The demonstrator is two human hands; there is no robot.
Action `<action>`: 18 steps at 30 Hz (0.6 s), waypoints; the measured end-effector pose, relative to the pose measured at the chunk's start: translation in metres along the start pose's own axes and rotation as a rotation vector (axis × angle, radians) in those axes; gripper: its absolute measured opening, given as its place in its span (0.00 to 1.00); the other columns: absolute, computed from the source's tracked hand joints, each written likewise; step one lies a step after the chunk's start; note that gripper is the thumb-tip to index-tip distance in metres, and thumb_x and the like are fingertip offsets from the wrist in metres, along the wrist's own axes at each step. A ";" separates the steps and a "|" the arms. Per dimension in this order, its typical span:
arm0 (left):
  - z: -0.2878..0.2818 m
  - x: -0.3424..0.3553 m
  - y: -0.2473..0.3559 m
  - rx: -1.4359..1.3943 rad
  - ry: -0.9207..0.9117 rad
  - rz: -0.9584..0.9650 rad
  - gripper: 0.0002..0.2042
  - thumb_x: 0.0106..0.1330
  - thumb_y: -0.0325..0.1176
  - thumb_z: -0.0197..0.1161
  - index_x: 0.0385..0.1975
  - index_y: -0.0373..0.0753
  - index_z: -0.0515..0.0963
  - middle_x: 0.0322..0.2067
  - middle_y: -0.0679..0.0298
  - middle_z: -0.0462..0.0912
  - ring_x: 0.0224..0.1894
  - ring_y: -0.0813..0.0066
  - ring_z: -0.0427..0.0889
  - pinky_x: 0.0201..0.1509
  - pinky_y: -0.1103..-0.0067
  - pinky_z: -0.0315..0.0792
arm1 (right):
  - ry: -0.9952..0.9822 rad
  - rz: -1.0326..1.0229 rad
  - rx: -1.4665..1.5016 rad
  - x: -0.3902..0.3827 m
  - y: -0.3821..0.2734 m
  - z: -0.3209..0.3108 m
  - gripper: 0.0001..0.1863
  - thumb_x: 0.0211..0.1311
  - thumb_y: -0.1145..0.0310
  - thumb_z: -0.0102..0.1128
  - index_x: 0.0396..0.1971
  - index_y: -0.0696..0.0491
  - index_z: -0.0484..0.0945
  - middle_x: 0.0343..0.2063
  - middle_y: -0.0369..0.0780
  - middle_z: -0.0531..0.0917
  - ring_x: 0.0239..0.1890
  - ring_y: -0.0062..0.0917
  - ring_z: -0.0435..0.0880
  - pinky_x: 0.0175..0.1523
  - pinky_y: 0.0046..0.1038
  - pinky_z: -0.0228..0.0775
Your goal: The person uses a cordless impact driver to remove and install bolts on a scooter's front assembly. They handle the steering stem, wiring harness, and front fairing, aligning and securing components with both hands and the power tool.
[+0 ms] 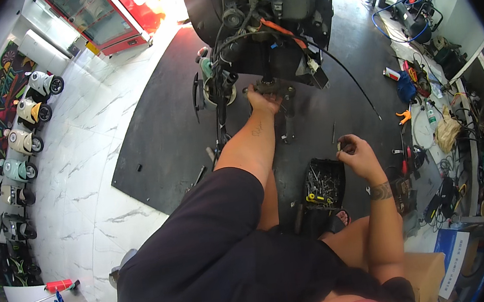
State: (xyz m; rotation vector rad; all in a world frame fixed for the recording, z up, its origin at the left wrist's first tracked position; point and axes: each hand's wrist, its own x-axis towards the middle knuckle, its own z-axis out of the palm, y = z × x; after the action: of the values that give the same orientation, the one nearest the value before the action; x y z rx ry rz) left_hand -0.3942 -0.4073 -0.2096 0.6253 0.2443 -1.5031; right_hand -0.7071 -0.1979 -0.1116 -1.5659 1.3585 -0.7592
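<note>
A partly stripped scooter front [259, 36], with bare cables and dark panels, stands ahead of me. My left hand [264, 99] reaches up to its lower end, closed around the metal fork bracket [284, 91] from below; part of the fingers is hidden. To the right, my right hand [357, 154] is raised with thumb and fingers pinched together. Something small and pale shows at the fingertips, too small to name. Just beside and below that hand lies a black tray [304, 187] of loose screws and bolts, with a yellow piece [321, 198] among them.
A black cable [352, 73] hangs out to the right. Tools, hoses and an air compressor [412, 19] crowd the right side. A dark mat [159, 133] covers the floor. Several scooters [25, 141] line the left wall. A cardboard box [426, 276] sits by my right elbow.
</note>
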 end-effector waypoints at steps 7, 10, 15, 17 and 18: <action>0.001 0.020 0.001 -0.076 0.016 -0.024 0.27 0.69 0.68 0.55 0.45 0.48 0.79 0.42 0.68 0.83 0.41 0.70 0.81 0.40 0.74 0.74 | -0.034 -0.051 -0.217 -0.001 -0.006 0.035 0.24 0.52 0.72 0.74 0.50 0.63 0.81 0.38 0.42 0.87 0.36 0.25 0.85 0.46 0.28 0.80; 0.003 0.025 0.000 -0.082 0.000 -0.019 0.24 0.69 0.66 0.56 0.40 0.49 0.79 0.36 0.72 0.83 0.36 0.73 0.80 0.33 0.77 0.70 | -0.047 -0.078 -0.267 -0.001 -0.013 0.043 0.22 0.50 0.70 0.73 0.46 0.63 0.83 0.39 0.45 0.85 0.36 0.31 0.86 0.45 0.32 0.80; 0.014 0.025 0.008 -0.068 -0.021 0.004 0.14 0.65 0.51 0.62 0.38 0.48 0.77 0.37 0.69 0.83 0.38 0.68 0.81 0.38 0.74 0.72 | -0.070 -0.054 -0.379 0.002 -0.022 0.039 0.22 0.50 0.68 0.74 0.45 0.64 0.84 0.40 0.47 0.85 0.38 0.37 0.87 0.47 0.34 0.81; 0.020 0.025 0.015 -0.008 -0.046 0.013 0.10 0.62 0.42 0.64 0.38 0.46 0.76 0.38 0.66 0.82 0.42 0.64 0.82 0.43 0.72 0.74 | -0.069 -0.057 -0.394 0.004 -0.023 0.037 0.23 0.50 0.68 0.73 0.45 0.64 0.84 0.40 0.48 0.85 0.38 0.39 0.87 0.48 0.35 0.81; 0.022 0.024 0.018 -0.006 -0.075 0.000 0.10 0.56 0.31 0.62 0.37 0.41 0.74 0.41 0.62 0.81 0.46 0.60 0.82 0.50 0.67 0.76 | -0.068 -0.060 -0.400 0.005 -0.024 0.037 0.23 0.50 0.68 0.73 0.45 0.64 0.84 0.41 0.49 0.85 0.39 0.40 0.87 0.49 0.35 0.81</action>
State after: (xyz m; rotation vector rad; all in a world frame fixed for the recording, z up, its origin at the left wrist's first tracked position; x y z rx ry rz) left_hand -0.3795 -0.4406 -0.1998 0.5625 0.1915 -1.5224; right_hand -0.6637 -0.1943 -0.1052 -1.9308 1.4814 -0.4820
